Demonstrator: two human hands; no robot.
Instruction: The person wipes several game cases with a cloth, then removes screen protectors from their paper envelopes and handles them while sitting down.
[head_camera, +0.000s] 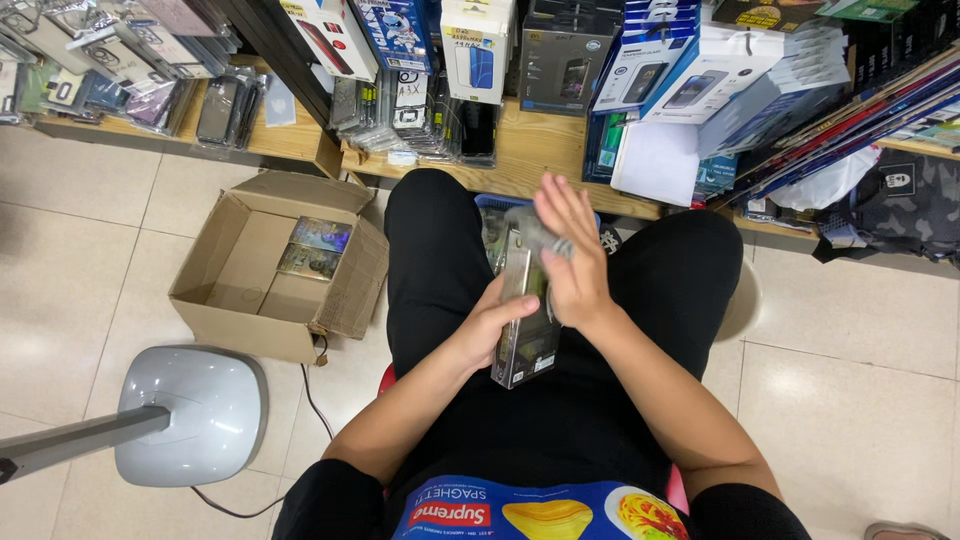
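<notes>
Over the lap, a flat, glossy, clear-wrapped phone-case packet (525, 320) stands on edge, clasped along its left side by the left hand (492, 325); the right hand (570, 250) lies open-fingered on its top, gripping nothing I can make out. Left of the packet, an open brown cardboard box (230, 290) holds only two similar packets (312, 248), so most sorting seems undone.

Brown cardboard box (262, 262), black trousers (440, 250), grey fan base (192, 415), beige floor tiles (850, 400), blue basket (500, 203)
</notes>
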